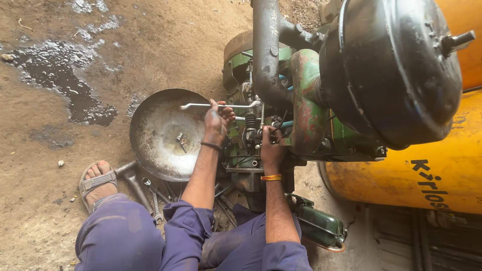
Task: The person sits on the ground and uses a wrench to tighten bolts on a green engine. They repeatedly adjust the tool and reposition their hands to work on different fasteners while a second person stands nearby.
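Left of the green engine (306, 108), a round metal pan (155, 150) lies on the dirt floor (150, 45), holding a few small bolts (182, 141) near its middle. Loose wrenches (150, 193) lie just below the pan, beside the person's sandalled foot (98, 181). The left hand (217, 120) is closed around a long wrench (221, 106) that spans from above the pan to the engine's side. The right hand (271, 145) presses against the engine's valve springs (251, 122), fingers curled; what it grips cannot be told. A black air cleaner (391, 70) looms right of the engine, before a yellow tank (416, 170).
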{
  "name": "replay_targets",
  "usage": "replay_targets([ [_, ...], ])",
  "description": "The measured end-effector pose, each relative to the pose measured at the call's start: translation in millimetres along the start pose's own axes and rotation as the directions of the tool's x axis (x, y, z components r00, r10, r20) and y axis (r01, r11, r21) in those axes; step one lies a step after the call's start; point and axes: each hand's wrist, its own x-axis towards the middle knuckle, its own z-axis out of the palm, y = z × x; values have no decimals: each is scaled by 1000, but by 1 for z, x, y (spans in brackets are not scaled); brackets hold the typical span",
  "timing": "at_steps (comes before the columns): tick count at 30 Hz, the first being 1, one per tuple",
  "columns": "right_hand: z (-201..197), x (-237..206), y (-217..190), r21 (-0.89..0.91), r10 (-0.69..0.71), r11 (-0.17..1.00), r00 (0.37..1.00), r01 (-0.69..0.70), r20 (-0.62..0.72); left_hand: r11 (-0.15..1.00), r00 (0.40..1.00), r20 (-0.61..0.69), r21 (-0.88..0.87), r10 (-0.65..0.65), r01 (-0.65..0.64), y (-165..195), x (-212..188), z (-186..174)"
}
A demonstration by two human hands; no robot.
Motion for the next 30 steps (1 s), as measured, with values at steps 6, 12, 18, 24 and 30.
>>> replay_targets([
  [6,0,1,-2,0,-9,1000,1000,9,9,892,971,46,387,234,-233,20,-21,36],
  [12,-2,0,-6,2,-46,999,999,46,16,637,898,209,643,387,-425,12,-50,83],
  [18,-2,2,-3,16,-55,998,998,54,20,486,849,317,711,423,-508,-5,-75,104],
  [24,-3,0,-5,26,-24,999,999,23,31,735,865,229,458,447,-501,-7,-52,90],
  [30,-4,0,-10,-49,-52,997,999,52,10,996,995,-25,-2,92,-93,5,-6,36],
])
